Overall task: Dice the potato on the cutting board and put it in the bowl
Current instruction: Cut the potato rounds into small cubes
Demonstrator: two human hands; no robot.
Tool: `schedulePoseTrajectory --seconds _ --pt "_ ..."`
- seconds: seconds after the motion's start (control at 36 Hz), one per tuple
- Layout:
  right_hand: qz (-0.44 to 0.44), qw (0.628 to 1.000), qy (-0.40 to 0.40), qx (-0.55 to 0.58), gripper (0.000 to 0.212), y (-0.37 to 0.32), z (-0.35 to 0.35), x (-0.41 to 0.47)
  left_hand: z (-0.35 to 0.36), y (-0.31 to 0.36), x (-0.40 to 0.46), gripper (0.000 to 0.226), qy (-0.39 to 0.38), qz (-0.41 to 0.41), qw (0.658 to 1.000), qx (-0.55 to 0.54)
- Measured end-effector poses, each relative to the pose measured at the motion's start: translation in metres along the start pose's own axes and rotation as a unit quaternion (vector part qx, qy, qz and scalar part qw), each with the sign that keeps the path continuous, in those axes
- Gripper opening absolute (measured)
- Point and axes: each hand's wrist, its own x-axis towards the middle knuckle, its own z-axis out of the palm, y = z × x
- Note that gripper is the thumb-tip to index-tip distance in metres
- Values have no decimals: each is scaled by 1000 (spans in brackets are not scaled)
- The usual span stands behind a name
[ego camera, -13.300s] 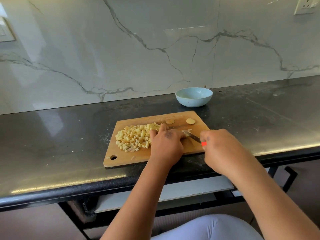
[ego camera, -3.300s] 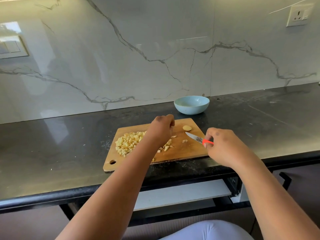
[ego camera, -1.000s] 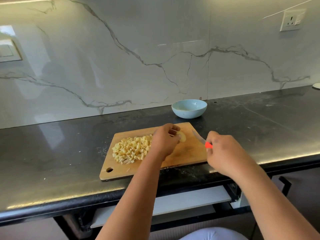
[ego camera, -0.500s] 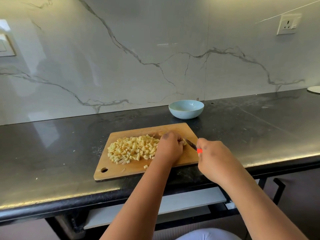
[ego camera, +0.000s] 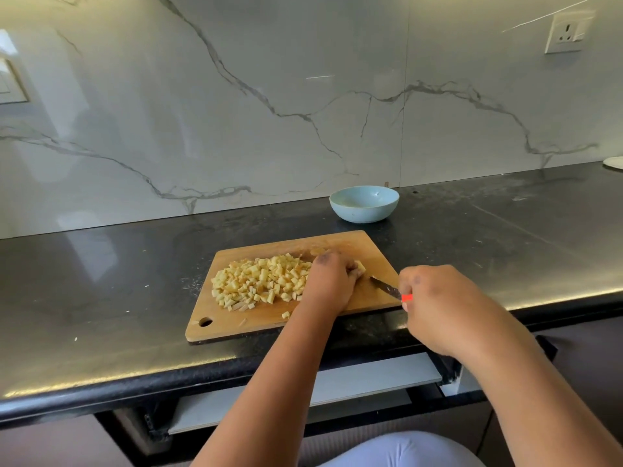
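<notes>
A small uncut potato piece (ego camera: 360, 267) lies on the right half of the cutting board (ego camera: 337, 244), pinned under the fingers of the left hand (ego camera: 328, 284), which curl down onto it. Only its right end shows, pale yellow; its long axis cannot be told.

The knife (ego camera: 384, 287) lies just right of that piece, blade pointing up and left toward it, long axis running diagonally from the tip on the board down to the orange handle. The right hand (ego camera: 441, 308) grips the handle, fingers wrapped tight round it so that only a short orange stub shows. Whether the blade tip touches the piece cannot be told.

A heap of diced potato (ego camera: 259, 284) covers the left-centre of the board, touching the left hand; a few loose cubes lie near the front edge. The board's long axis runs left to right, slightly skewed, its hanging hole at the near left corner.

The light blue bowl (ego camera: 364, 210) stands upright on the dark bench (ego camera: 101, 281) just behind the board's far right corner, apart from it. A marble wall (ego camera: 236, 96) rises behind, with a socket (ego camera: 568, 32) at upper right.
</notes>
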Motion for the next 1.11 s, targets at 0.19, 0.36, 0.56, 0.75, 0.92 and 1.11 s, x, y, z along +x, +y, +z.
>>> schedulePoseTrajectory --seconds 0.19,0.36,0.56,0.75,0.92,1.11 --pt "-13 996 88 28 9 0 1 5 -2 3 -4 24 22 -7 1000 0" --pt "-9 998 57 20 15 -14 12 8 -1 4 -8 19 32 -10 999 -28" --pt "8 998 49 45 19 -18 26 20 -2 5 -6 21 18 -2 1000 -20" --pt "-6 997 63 41 10 -10 23 23 0 1 -7 21 13 7 1000 -6" --pt "-6 999 45 25 14 -15 21 15 0 2 -9 24 12 11 1000 -10" --pt "7 998 67 -10 19 -31 43 26 -1 5 -8 27 -10 4 1000 -5"
